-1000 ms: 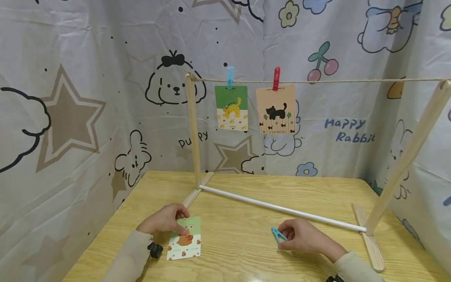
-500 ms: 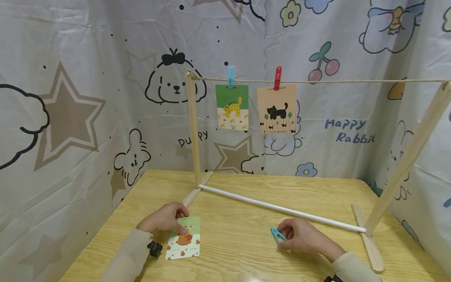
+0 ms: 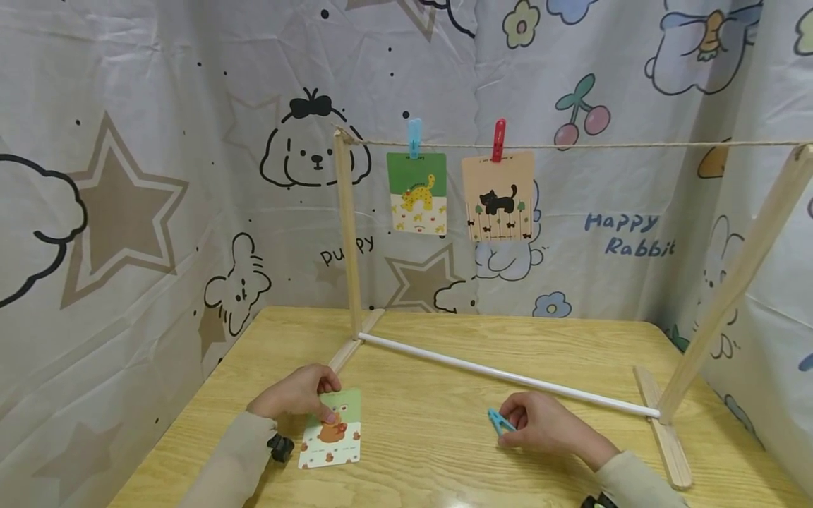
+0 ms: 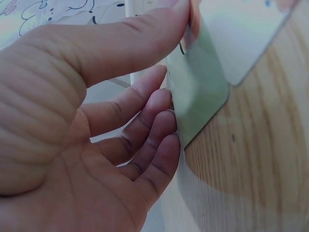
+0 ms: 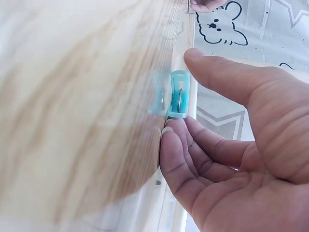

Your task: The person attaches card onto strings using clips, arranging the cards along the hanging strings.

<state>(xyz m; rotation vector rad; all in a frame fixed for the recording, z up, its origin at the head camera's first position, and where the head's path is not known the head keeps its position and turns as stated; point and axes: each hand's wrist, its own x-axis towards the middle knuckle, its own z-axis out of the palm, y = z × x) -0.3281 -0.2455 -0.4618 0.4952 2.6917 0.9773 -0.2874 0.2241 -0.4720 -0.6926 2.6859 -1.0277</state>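
My left hand [image 3: 305, 396] is at the card [image 3: 330, 451] with a green top and a brown bear print. Its thumb lies across the card's face, and in the left wrist view the curled fingertips [image 4: 166, 140] sit right at the card's green edge. The card lies on the table at the front left. Further right, my right hand [image 3: 540, 427] holds a light blue clothespin [image 3: 500, 422] low at the tabletop, thumb on the near side and fingers on the far side. The right wrist view shows the clothespin [image 5: 179, 94] end-on, its metal spring visible.
A wooden frame carries a string [image 3: 591, 146] above the table [image 3: 406, 437]. From it hang a green-and-cream card [image 3: 417, 204] under a light blue clothespin [image 3: 415, 137] and a peach card [image 3: 498, 180] under a red clothespin [image 3: 499, 140]. A white rod [image 3: 508, 374] joins the frame's feet.
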